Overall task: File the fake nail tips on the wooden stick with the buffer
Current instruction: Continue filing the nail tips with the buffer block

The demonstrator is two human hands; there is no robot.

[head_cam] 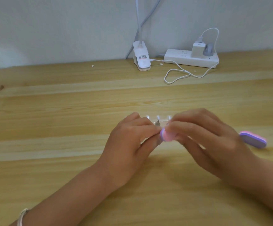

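Across the lower three quarters of the view lies a pale wooden worktop (67,111), meeting a grey-white wall (51,30) at 12 o'clock. Two bare forearms come in from 6 o'clock and meet near the middle. The left hand (132,144) has its fingers curled together, pinching the near end of a row of clear nail tips (157,119); the wooden stick that carries them is hidden under the fingers and blurred. The right hand (205,141) is clamped on a small pink and purple buffer (165,136), whose rounded end points to 9 o'clock and sits right against the left hand's fingertips, just below the nail tips. At 1 o'clock from the hands, well apart by the wall, lies a white power strip (181,58) with a white charger (196,49) plugged in. A white lamp clamp (141,57) stands at 12 o'clock, and a thin white cable (178,74) loops on the worktop between them. At 3 o'clock, just beside the right hand, a second buffer block (253,139) lies flat. A pale bracelet (22,216) circles the left wrist at 7 o'clock.
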